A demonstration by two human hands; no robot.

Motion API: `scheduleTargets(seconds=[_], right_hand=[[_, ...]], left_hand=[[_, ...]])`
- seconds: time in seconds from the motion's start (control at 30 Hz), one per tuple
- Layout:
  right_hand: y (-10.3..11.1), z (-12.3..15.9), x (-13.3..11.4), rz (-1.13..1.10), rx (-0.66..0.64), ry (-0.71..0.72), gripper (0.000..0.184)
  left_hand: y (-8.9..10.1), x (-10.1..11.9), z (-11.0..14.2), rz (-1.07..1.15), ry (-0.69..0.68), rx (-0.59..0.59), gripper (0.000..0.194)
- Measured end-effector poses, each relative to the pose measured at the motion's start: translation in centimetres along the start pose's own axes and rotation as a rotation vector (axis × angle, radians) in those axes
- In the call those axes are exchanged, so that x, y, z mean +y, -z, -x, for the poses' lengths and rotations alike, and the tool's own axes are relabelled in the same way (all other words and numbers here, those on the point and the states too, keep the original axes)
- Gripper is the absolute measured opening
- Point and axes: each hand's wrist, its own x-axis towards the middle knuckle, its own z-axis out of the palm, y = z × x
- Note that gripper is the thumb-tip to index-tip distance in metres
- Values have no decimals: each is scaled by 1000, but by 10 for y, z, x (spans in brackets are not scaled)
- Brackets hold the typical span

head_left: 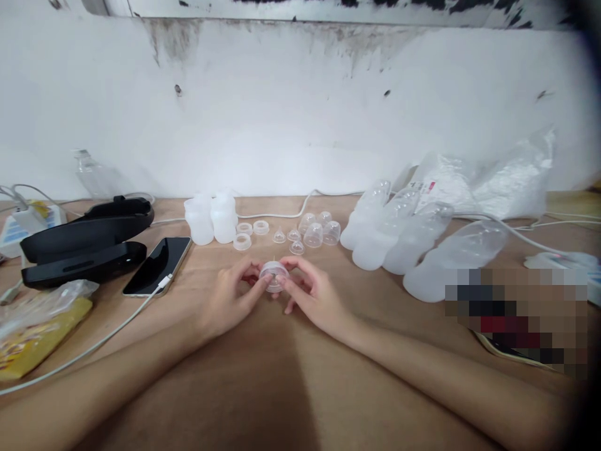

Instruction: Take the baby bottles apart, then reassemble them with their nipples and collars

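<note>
One flat brown tabletop (263,388) below a stained white wall (263,113). Near centre, clear round plastic piece (273,269) gripped by left hand (235,297) and right hand (317,293). Just beyond: translucent white rings (243,246), clear pointed teats (296,248), clear plastic domes (313,237). Left: black rectangular phone (153,266), white cable (163,284) at its edge. Right: frosted bottles (370,247) with clear domed tops.

Centre of frame: two hands, left hand (235,294) and right hand (319,294), with one held ring (268,269). Worktop (225,388), above the hands: three loose rings (242,246), three teats (297,248), four domes (313,235). Left of the rings: two white bottles (224,219) in front; any behind cannot be counted. Right of frame: four capped bottles (425,285). Left of frame: one phone (154,266), one yellow bag (56,335), one clear bottle (91,175).
</note>
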Motion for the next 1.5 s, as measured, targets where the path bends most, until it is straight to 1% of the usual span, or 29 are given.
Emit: scheduleTargets(seconds=[0.13, 0.23, 0.33, 0.4, 0.53, 0.67, 0.83, 0.93, 1.03, 1.1, 1.17, 1.23, 1.33, 1.5], right_hand=[[-2, 2, -3, 3, 6, 19, 17], [-5, 2, -5, 11, 29, 7, 15], [-10, 1, -7, -6, 49, -17, 15], [-13, 0, -7, -33, 60, -38, 16], [-17, -5, -4, -115, 58, -101, 19], [-17, -7, -3, -158, 34, -134, 20], [-15, -4, -6, -64, 37, -92, 20], [-15, -4, -5, -35, 38, -105, 20], [-14, -6, -3, -38, 36, -120, 19], [-11, -7, -3, -74, 0, -115, 18], [-6, -7, -3, -98, -64, -99, 20], [-1, -7, -3, -69, -113, -70, 23], [4, -4, -1, 26, -127, -32, 22], [2, -1, -1, 155, -121, -10, 18]], left_hand=[[-4, 5, 1, 60, 5, -1, 16], [-6, 8, -1, 10, -2, -14, 17], [-8, 8, -3, -73, 12, 17, 18], [-9, 6, -5, -90, 33, 48, 18], [-10, 2, -8, 8, 80, 70, 18], [-10, 0, -7, 57, 91, 83, 18], [-12, -1, -5, 56, 79, 67, 20], [-13, -3, -7, 32, 87, 43, 20], [-10, -3, -9, 50, 92, 30, 20], [-7, -4, -9, 61, 91, 27, 19], [-1, -5, -9, 82, 88, -23, 17], [5, -6, -9, 82, 75, -101, 17], [12, -6, -9, -32, 36, -185, 18], [18, -1, -9, -232, -22, -248, 10]])
